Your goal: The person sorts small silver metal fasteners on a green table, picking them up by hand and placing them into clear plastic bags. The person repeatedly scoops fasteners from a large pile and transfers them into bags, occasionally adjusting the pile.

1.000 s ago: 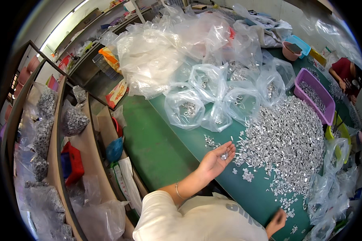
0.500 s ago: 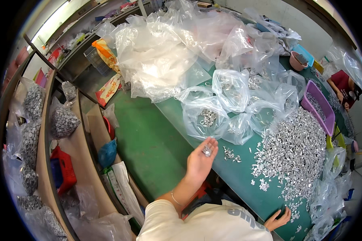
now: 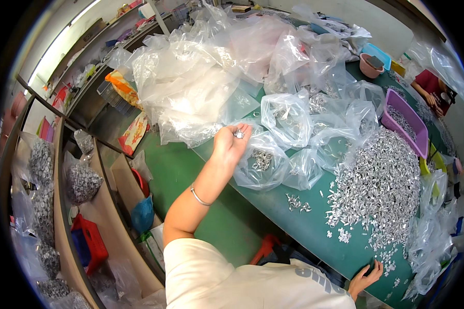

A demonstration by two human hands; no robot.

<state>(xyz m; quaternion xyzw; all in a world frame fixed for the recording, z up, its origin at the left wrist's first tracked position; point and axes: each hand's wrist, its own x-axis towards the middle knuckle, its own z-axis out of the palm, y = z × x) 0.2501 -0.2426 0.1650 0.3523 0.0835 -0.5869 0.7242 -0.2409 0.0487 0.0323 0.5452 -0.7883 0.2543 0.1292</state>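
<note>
"What was seen left of the left fingers?"
"An orange bag was seen farther out; a red bin was set on shelving, well behind them."

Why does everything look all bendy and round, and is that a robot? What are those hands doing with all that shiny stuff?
There's no robot here, just a person with two bare hands. The camera sits on the person's head, looking down, and its very wide, round lens makes straight edges bend.

The left hand is palm up, holding a few small shiny pieces. It's near an open clear bag with more pieces inside. The right hand is at the edge of the green table, beside some scattered bits.

On the table there's also a big silvery pile, and a purple basket beside it. Someone else, in a dark red top, is at the far right.
</note>
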